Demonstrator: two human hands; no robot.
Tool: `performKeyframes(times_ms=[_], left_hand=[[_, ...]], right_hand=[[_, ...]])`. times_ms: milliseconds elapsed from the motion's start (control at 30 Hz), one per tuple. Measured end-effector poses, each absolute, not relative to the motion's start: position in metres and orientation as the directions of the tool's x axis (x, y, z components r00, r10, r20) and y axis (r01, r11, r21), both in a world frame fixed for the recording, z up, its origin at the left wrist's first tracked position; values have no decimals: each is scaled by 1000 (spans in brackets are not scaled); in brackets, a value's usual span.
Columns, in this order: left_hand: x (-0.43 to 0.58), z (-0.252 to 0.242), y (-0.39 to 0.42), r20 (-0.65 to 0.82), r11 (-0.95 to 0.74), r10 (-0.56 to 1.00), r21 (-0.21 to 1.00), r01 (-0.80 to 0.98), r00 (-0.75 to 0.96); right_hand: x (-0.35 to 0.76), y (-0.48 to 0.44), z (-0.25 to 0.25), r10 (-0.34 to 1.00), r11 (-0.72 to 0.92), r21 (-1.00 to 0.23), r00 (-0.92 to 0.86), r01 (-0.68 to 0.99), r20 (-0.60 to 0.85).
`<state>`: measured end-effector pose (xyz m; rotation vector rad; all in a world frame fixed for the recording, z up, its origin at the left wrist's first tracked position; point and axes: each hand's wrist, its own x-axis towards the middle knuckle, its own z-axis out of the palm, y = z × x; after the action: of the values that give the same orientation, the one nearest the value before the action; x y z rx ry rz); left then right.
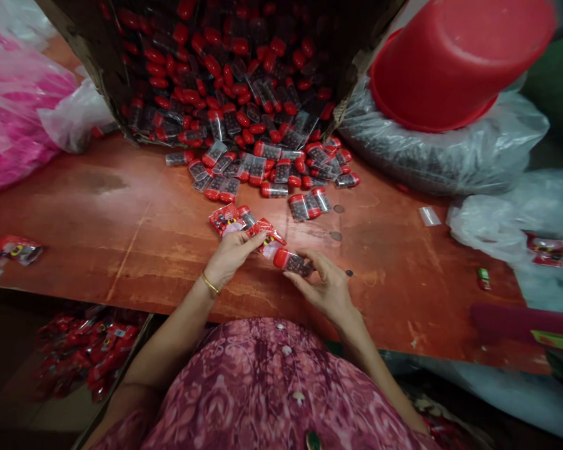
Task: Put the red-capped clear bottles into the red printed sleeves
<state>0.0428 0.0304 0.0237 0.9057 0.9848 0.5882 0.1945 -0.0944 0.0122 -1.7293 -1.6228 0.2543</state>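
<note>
Near the front of the table, my left hand (229,257) pinches a small red printed plastic packet (271,234) between thumb and fingers. Another red printed packet (225,219) lies just beyond that hand, beside a red-capped container (246,216). In the fingers of my right hand (329,286) is a small clear container (294,262) with a red cap, filled with dark beads. It lies on its side, its cap pointing left at the packet's lower end. Whether cap and packet touch, I cannot tell.
Many red-capped containers (272,169) spill from a tipped cardboard box (79,44). A red bucket (450,69) stands on a stuffed plastic bag (417,153) at right; a pink bag (19,119) sits at left. Red packets (94,350) fill a space below the table edge.
</note>
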Motion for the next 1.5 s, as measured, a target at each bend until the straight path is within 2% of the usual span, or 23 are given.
performKeyframes(times_ms=[233, 367, 567, 733, 1033, 1233, 1333, 1500], left_hand=[[44, 19, 28, -461, 517, 783, 856, -24, 417], [43, 17, 28, -441, 487, 768, 873, 24, 465], [41, 16, 27, -261, 244, 828, 965, 101, 497], [40, 14, 27, -179, 110, 873, 979, 173, 454], [39, 16, 28, -226, 192, 836, 974, 120, 500], [42, 19, 23, -223, 207, 833, 974, 88, 506], [49, 15, 15, -259, 303, 848, 953, -23, 463], [66, 9, -1, -394, 499, 842, 828, -257, 367]], right_hand=[[190, -96, 15, 922, 68, -651, 202, 756, 330], [188, -97, 20, 927, 81, -692, 201, 717, 317], [186, -97, 22, 946, 40, -826, 246, 563, 213], [183, -99, 22, 950, 12, -904, 278, 426, 143], [188, -97, 18, 968, 6, -858, 212, 513, 134], [187, -95, 15, 949, -21, -818, 270, 575, 165], [183, -92, 12, 928, -15, -780, 299, 626, 223], [169, -84, 6, 855, -12, -739, 390, 673, 342]])
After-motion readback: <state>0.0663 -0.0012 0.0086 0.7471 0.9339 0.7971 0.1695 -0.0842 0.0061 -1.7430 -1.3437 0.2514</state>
